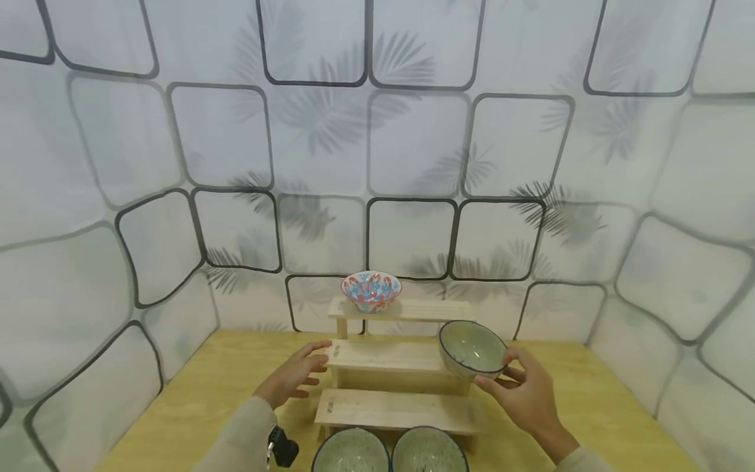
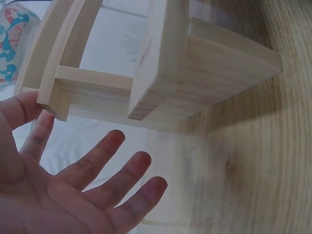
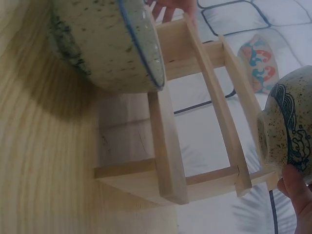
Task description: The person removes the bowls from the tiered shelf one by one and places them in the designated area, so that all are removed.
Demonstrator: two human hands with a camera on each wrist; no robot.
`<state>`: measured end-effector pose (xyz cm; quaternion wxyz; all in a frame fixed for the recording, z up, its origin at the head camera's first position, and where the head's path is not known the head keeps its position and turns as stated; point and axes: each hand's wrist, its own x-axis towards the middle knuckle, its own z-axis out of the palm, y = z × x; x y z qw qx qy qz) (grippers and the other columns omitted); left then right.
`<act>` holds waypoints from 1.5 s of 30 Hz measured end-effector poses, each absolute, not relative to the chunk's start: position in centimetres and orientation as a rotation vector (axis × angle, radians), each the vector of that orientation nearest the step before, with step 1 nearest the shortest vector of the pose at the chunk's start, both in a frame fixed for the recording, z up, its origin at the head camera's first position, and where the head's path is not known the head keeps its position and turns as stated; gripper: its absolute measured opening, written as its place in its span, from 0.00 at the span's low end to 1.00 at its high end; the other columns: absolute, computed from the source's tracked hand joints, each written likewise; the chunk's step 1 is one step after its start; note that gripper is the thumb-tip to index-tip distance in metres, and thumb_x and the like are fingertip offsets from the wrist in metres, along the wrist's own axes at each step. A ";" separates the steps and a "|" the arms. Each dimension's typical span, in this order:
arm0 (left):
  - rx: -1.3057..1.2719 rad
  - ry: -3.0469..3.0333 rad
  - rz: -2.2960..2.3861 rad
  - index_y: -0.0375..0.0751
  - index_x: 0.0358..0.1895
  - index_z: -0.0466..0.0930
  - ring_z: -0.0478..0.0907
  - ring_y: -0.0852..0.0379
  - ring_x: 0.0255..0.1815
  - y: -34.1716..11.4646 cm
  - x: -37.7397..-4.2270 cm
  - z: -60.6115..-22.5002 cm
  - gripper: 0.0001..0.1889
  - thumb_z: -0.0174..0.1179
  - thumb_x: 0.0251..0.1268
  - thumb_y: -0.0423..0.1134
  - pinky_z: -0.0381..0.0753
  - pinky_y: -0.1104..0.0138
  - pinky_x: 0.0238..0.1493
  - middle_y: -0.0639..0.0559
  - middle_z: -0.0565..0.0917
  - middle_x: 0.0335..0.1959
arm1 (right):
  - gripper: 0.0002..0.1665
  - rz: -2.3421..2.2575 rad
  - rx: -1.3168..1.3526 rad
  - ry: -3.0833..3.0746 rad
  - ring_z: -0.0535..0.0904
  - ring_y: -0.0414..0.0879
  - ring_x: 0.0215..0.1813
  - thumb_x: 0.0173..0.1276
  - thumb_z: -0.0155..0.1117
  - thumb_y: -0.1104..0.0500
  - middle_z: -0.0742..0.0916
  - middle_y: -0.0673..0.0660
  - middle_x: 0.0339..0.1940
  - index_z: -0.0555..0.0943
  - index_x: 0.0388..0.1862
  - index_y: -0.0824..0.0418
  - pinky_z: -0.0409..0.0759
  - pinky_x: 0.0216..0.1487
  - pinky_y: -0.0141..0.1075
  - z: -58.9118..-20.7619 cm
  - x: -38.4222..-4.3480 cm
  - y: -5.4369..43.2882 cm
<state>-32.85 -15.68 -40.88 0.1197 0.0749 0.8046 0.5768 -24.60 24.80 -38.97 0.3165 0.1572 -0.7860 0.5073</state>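
My right hand [image 1: 525, 393] holds a speckled grey-green bowl [image 1: 472, 347] with a dark blue rim, tilted, at the right end of the middle step. The thumb is low near the bowl's foot in the right wrist view, where dark wave drawings show on the bowl [image 3: 290, 124]; the other fingers are mostly out of that view. My left hand [image 1: 297, 372] touches the left end of the stepped wooden rack [image 1: 383, 356] at its middle step. In the left wrist view its thumb and a finger meet the board's end, with the other fingers extended and spread.
A red, blue and white patterned bowl [image 1: 371, 292] sits on the rack's top step. Two more speckled bowls, a left one [image 1: 352, 452] and a right one [image 1: 429, 451], stand side by side before the rack. A patterned curtain [image 1: 413, 144] surrounds the wooden table [image 1: 194, 393].
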 end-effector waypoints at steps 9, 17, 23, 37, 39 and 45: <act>0.237 2.320 1.683 0.52 0.73 0.62 0.69 0.26 0.59 -15.6 -33.0 -41.3 0.29 0.51 0.73 0.54 0.70 0.36 0.49 0.34 0.70 0.64 | 0.30 1.350 0.398 -2.012 0.85 0.40 0.35 0.36 0.80 0.78 0.79 0.56 0.50 0.70 0.35 0.70 0.83 0.30 0.37 -41.0 -22.3 25.9; 0.233 2.366 1.664 0.52 0.72 0.63 0.67 0.24 0.61 -15.7 -32.7 -41.1 0.28 0.51 0.73 0.54 0.69 0.35 0.49 0.33 0.70 0.64 | 0.31 1.344 0.298 -2.061 0.86 0.48 0.38 0.35 0.82 0.74 0.78 0.59 0.51 0.70 0.32 0.65 0.83 0.31 0.37 -42.0 -21.2 25.9; 0.224 2.421 1.632 0.57 0.72 0.64 0.67 0.25 0.61 -15.5 -32.7 -41.0 0.27 0.51 0.73 0.55 0.69 0.35 0.49 0.37 0.72 0.63 | 0.31 1.350 0.213 -2.131 0.85 0.59 0.40 0.34 0.84 0.72 0.78 0.64 0.53 0.70 0.31 0.65 0.83 0.32 0.36 -42.1 -19.7 25.8; 0.220 2.457 1.612 0.54 0.72 0.64 0.67 0.26 0.61 -15.6 -32.0 -40.6 0.27 0.50 0.74 0.55 0.70 0.36 0.48 0.35 0.72 0.62 | 0.30 1.448 0.137 -2.181 0.85 0.45 0.38 0.27 0.84 0.75 0.80 0.34 0.44 0.73 0.27 0.66 0.84 0.31 0.39 -43.8 -17.4 27.6; 0.215 2.462 1.607 0.55 0.72 0.64 0.67 0.26 0.61 -15.6 -32.0 -40.5 0.27 0.49 0.74 0.55 0.70 0.37 0.48 0.36 0.72 0.62 | 0.29 1.540 0.082 -2.198 0.84 0.41 0.38 0.29 0.83 0.76 0.80 0.33 0.42 0.73 0.28 0.68 0.84 0.32 0.40 -44.1 -17.4 28.0; 0.206 2.463 1.607 0.57 0.72 0.65 0.68 0.27 0.61 -15.8 -32.2 -40.5 0.26 0.49 0.74 0.55 0.70 0.37 0.48 0.37 0.73 0.62 | 0.28 1.578 0.123 -2.236 0.82 0.34 0.38 0.30 0.80 0.79 0.79 0.28 0.42 0.72 0.28 0.69 0.83 0.32 0.39 -44.8 -17.6 29.8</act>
